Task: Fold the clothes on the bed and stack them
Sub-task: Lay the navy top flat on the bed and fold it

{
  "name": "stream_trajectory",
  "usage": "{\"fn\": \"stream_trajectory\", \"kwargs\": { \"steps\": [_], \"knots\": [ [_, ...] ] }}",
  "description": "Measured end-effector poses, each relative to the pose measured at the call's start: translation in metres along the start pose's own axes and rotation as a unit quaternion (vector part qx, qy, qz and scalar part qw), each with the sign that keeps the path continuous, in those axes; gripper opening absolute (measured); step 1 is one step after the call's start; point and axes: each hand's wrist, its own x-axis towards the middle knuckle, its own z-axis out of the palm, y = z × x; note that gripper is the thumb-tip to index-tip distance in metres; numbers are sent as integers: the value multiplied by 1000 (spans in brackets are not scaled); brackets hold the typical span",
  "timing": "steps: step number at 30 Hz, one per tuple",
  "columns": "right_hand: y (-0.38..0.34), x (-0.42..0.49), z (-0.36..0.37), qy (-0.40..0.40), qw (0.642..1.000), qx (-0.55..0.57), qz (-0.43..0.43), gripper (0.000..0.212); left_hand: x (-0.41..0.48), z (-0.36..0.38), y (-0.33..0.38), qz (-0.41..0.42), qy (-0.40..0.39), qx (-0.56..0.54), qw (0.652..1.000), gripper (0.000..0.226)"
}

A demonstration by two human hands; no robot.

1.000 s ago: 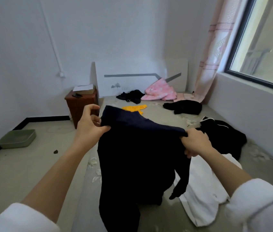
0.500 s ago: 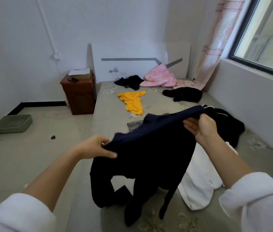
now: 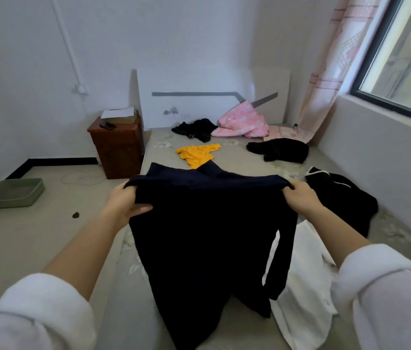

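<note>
A dark navy garment [image 3: 199,238] hangs spread in front of me over the bed [image 3: 239,157]. My left hand [image 3: 126,205] grips its top left corner and my right hand [image 3: 300,198] grips its top right corner, holding the upper edge level. Its lower part drapes down to the mattress. Under it on the right lies a white garment [image 3: 303,281]. Further up the bed are a yellow top [image 3: 198,155], a black garment with white trim [image 3: 338,195], another black piece [image 3: 279,149], a dark bundle [image 3: 195,128] and a pink garment [image 3: 243,121].
A brown nightstand [image 3: 118,147] with papers stands left of the bed's head. A green tray [image 3: 12,193] lies on the floor by the left wall. A wall with a window [image 3: 401,59] and a pink curtain [image 3: 330,72] runs along the bed's right side.
The garment, tilted with my left hand low half a second ago, is now held level and spread wider. My left hand rose and both hands moved apart.
</note>
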Motion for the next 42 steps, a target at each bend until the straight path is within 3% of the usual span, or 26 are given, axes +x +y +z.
{"fn": "stream_trajectory", "kwargs": {
  "steps": [3,7,10,13,19,26,30,33,36,39,42],
  "knots": [
    [-17,17,-1,27,997,52,-53,31,14,10,14,106,-11,38,994,33],
    [-24,24,-6,107,985,107,-85,41,14,5,25,314,35,152,936,40],
    [-15,16,-5,209,972,56,-91,44,-6,-6,19,397,77,194,894,53],
    [-3,-4,4,242,960,78,-115,44,-28,-17,-3,439,94,214,867,45],
    [56,-66,53,192,972,27,-130,38,-52,-60,-103,336,106,292,889,51],
    [150,-141,139,10,997,-78,-1,35,-77,-108,-250,152,2,404,902,61],
    [203,-186,190,-108,978,-164,66,38,-100,-131,-333,33,-81,439,894,55],
    [236,-217,215,-165,963,-207,40,34,-113,-139,-381,-54,-118,468,874,46],
    [261,-246,231,-226,938,-260,46,38,-124,-145,-417,-85,-134,480,863,45],
    [276,-268,246,-249,925,-256,131,50,-131,-146,-443,-107,-97,493,858,41],
    [277,-285,268,-170,951,-129,226,45,-136,-135,-463,-134,56,465,873,24]
  ]
}}
